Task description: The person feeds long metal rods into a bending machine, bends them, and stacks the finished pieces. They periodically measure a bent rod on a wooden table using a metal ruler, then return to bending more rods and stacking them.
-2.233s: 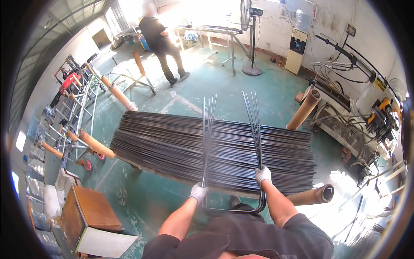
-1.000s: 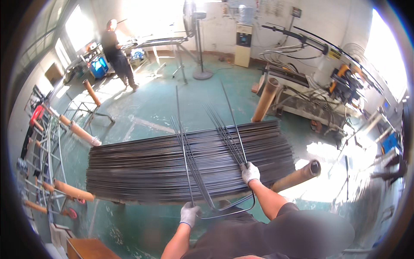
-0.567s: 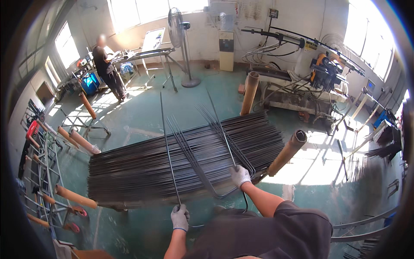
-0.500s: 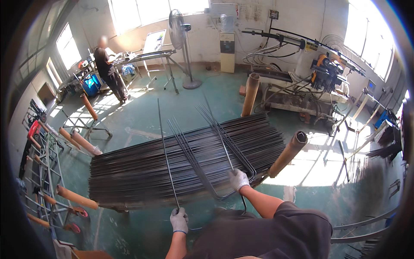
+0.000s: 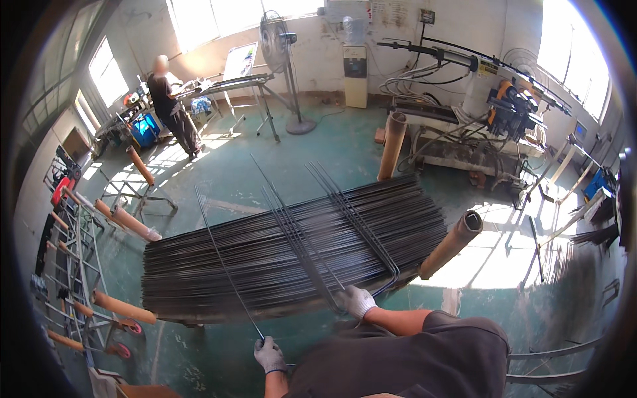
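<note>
My left hand (image 5: pixel 271 356), in a pale knitted glove, is closed around the near part of one leg of a thin dark bent metal rod (image 5: pixel 229 277). My gloved right hand (image 5: pixel 358 302) is closed on its other leg, which slants up across the pile. The rod's near bend is mostly hidden by my hands and body. Beneath it lies a wide pile of straight dark rods (image 5: pixel 192 265). Several nested U-shaped rods (image 5: pixel 371 240) rest on top of the pile, their bends toward me, with my right hand close beside them.
Brown tube-covered posts (image 5: pixel 452 245) stand at the pile's corners. A wheeled metal rack (image 5: pixel 93 278) is on the left. Farther off are a standing fan (image 5: pixel 290 79), a person (image 5: pixel 174 109) at a bench, and a machine with hoses (image 5: pixel 504 109).
The held rod has swung left, its far ends moving leftward. Both hands have moved lower, the left slightly left and the right toward me. The view has shifted slightly.
</note>
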`<state>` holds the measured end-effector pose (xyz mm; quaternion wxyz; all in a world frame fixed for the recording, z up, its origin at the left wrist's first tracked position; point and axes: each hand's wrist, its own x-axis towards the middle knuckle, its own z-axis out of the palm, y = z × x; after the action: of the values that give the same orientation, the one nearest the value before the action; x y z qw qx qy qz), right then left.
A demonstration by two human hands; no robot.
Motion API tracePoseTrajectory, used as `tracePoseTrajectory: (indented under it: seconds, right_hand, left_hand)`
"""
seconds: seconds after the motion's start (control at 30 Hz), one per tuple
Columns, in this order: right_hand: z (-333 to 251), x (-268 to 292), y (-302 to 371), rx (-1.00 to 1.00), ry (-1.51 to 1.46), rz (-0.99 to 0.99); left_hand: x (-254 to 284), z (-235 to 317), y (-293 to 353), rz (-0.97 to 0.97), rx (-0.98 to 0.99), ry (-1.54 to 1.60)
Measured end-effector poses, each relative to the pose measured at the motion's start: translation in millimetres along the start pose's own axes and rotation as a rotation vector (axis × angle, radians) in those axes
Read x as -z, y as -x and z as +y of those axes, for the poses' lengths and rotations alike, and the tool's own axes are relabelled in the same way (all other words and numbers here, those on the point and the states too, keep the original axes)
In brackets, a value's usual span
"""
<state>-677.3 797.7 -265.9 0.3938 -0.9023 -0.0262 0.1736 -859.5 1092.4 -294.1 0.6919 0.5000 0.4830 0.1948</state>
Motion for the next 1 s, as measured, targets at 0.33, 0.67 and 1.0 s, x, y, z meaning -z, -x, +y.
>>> tracePoseTrajectory:
  seconds: [0.33,0.67,1.0]
  right_hand:
    - [-17,9,-25,0.033,-0.136,0.036]
    - [-56,6,-37,0.21,-0.023,0.043]
    - [-152,-97,13,0.457,-0.077,-0.058]
  left_hand:
    - [-37,43,8,0.075,-0.086,-0.006]
    - [-20,68,30,0.086,-0.088,0.108]
    - [130,87,46,0.171,-0.204,0.202]
